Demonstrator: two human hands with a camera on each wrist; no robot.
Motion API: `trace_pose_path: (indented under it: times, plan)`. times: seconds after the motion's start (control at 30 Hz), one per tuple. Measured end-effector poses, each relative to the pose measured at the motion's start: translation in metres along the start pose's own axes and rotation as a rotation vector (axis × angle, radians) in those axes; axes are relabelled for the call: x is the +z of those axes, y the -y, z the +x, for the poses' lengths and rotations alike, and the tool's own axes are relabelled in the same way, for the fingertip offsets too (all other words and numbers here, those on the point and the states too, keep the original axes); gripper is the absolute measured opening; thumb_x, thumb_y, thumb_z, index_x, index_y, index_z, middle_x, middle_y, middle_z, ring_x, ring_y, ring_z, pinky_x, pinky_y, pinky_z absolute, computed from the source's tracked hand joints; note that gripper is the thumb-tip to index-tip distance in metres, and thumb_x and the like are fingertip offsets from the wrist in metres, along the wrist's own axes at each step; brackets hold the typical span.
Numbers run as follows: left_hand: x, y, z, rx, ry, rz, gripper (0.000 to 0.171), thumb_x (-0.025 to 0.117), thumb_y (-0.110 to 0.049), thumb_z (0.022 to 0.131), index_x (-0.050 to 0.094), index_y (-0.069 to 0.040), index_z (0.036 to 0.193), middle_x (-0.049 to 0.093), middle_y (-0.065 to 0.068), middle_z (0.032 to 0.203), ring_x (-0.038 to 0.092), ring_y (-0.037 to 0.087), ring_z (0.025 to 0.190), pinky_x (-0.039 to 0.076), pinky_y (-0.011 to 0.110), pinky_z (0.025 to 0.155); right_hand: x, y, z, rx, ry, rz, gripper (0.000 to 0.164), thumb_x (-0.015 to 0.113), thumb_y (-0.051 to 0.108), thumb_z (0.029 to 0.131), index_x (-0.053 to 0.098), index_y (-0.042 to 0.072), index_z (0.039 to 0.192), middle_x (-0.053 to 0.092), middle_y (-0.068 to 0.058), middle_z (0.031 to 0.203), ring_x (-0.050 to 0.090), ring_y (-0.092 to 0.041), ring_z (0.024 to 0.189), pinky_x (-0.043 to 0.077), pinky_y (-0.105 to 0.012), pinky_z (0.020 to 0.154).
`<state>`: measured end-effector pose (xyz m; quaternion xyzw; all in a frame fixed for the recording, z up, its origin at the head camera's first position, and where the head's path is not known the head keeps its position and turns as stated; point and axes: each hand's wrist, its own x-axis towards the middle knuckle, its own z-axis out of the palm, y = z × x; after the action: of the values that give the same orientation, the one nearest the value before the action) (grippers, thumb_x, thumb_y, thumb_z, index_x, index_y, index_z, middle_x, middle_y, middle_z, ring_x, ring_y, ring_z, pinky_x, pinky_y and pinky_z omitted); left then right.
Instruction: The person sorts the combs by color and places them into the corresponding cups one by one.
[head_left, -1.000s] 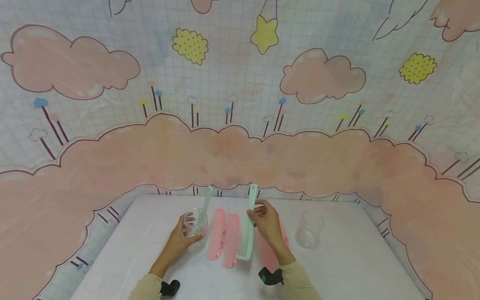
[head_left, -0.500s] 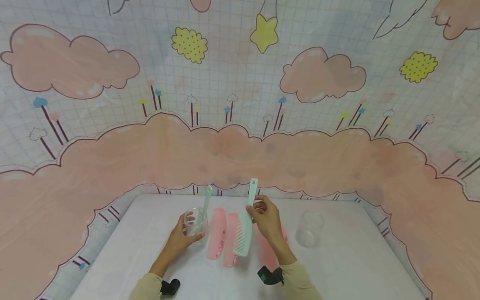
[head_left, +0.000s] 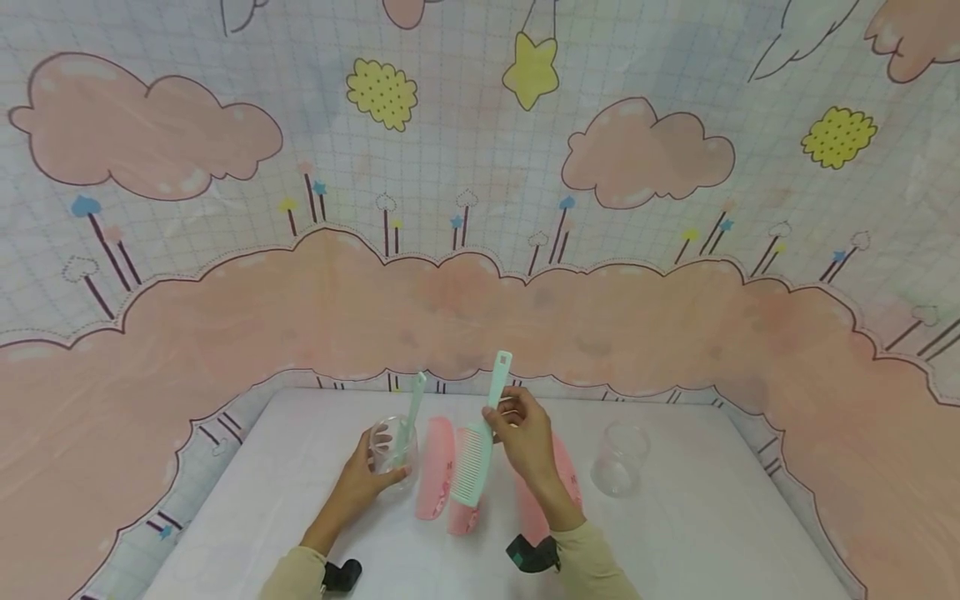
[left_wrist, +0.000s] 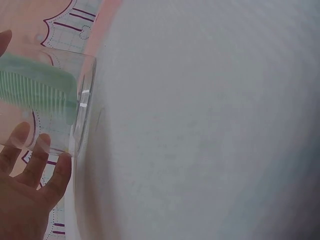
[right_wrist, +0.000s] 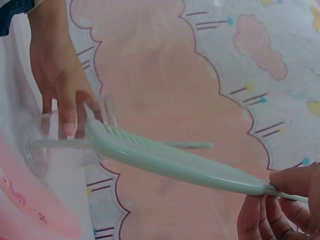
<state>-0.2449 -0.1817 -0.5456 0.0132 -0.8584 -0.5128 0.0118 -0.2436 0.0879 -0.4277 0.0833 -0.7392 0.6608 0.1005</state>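
Note:
In the head view my left hand (head_left: 367,475) holds a clear glass (head_left: 392,433) at the left, fingers and thumb round its sides. Inside that glass stands a mint-green comb (left_wrist: 37,85), teeth down, its handle sticking out above the rim. My right hand (head_left: 525,433) pinches a second mint-green comb (head_left: 474,462) where its handle meets the toothed part. This comb hangs tilted above the table, handle up, to the right of the glass and apart from it. Beneath it lies a pink comb (head_left: 463,523), partly covered. Another pink comb (head_left: 435,471) lies just left of it.
More pink, comb-like shapes (head_left: 532,508) lie under my right forearm, partly hidden. A second clear glass (head_left: 618,458) stands on the white table (head_left: 697,517) at the right. Behind the table rises a patterned cloth backdrop (head_left: 480,317).
My right hand has lifted the mint-green comb and carried it left, so it now covers part of a pink comb. My left hand and its glass have stayed put.

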Motion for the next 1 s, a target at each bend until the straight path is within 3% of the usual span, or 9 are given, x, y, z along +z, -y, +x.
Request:
trace_pose_path:
  times: [0.23,0.5,0.77,1.0]
  plan:
    - [0.000,0.002,0.000,0.006,-0.004,0.004,0.091,0.080,-0.038,0.080,0.025,-0.019,0.150,0.043,0.014,0.150,0.039,0.049,0.137,0.036,0.064,0.108,0.009,0.013,-0.003,-0.017,0.007,0.038,0.032,0.070,0.005,0.088,0.058,-0.002,0.117,0.063,-0.021,0.098,0.065,-0.016,0.078,0.059,-0.031,0.062]
    - [0.002,0.005,0.002,0.015,-0.008,0.001,0.091,0.080,-0.037,0.081,0.025,-0.019,0.150,0.043,0.014,0.149,0.041,0.047,0.136,0.038,0.064,0.107,0.019,0.010,0.003,-0.070,-0.004,0.078,0.030,0.070,0.006,0.088,0.058,-0.001,0.115,0.062,-0.019,0.098,0.065,-0.010,0.076,0.060,-0.030,0.061]
    - [0.002,0.006,0.002,0.032,-0.010,0.005,0.091,0.081,-0.038,0.079,0.026,-0.019,0.150,0.045,0.015,0.148,0.044,0.046,0.134,0.038,0.062,0.108,0.032,0.014,0.007,-0.115,-0.024,0.105,0.027,0.069,0.002,0.088,0.058,-0.002,0.112,0.062,-0.020,0.098,0.064,-0.012,0.076,0.061,-0.034,0.063]
    - [0.001,0.007,0.002,0.013,-0.006,0.002,0.094,0.081,-0.040,0.078,0.025,-0.019,0.150,0.044,0.015,0.149,0.042,0.047,0.136,0.036,0.062,0.109,0.048,0.027,0.007,-0.155,0.016,0.096,0.025,0.066,-0.003,0.088,0.056,-0.007,0.111,0.061,-0.025,0.100,0.062,-0.017,0.079,0.061,-0.043,0.067]
